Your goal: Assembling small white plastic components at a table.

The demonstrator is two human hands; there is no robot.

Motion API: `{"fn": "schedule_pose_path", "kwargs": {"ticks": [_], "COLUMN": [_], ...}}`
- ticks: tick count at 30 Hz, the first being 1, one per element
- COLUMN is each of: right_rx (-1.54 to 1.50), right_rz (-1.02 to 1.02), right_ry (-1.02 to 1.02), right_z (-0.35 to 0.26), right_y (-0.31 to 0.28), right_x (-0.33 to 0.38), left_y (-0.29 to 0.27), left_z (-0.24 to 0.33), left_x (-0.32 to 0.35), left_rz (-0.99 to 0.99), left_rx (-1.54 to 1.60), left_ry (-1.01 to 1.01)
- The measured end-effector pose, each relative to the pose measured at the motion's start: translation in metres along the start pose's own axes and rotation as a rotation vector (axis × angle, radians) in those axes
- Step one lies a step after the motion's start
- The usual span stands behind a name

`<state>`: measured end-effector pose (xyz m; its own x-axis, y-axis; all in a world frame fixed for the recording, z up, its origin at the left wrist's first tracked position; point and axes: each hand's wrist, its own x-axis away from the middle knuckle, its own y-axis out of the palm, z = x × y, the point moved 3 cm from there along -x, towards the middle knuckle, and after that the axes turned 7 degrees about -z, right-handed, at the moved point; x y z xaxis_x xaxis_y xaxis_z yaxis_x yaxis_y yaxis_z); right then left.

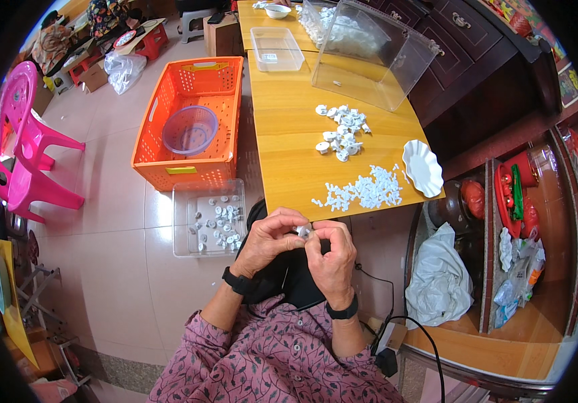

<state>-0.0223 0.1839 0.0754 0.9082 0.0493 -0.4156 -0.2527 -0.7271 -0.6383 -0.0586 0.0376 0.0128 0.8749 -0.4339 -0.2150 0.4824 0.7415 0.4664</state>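
A white piece sits between left hand and right hand — both pinching it — just beside the near edge of the table.

I had both arms reaching up from the bottom, leaning in toward each other. The left forearm slanted up to the right, and the right forearm tipped a bit to the left. My left hand and right hand came together in the middle, fingertips very close. Each pinched with thumb and pointer finger. I saw the right hand's other fingers curled under.
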Motion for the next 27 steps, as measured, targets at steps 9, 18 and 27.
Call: {"fn": "schedule_pose_path", "kwargs": {"ticks": [9, 18, 27], "right_rx": [-0.045, -0.309, -0.448], "right_rz": [-0.053, -0.110, -0.121], "right_ry": [0.037, 0.156, 0.224], "right_z": [-0.002, 0.003, 0.011], "right_y": [0.000, 0.001, 0.005], "right_x": [-0.002, -0.003, 0.001], "left_y": [0.001, 0.000, 0.001], "left_z": [0.003, 0.004, 0.003], "left_x": [-0.001, 0.000, 0.000], "left_rz": [-0.016, -0.007, 0.000], "left_rx": [0.018, 0.067, 0.112], "left_ry": [-0.026, -0.027, -0.042]}}
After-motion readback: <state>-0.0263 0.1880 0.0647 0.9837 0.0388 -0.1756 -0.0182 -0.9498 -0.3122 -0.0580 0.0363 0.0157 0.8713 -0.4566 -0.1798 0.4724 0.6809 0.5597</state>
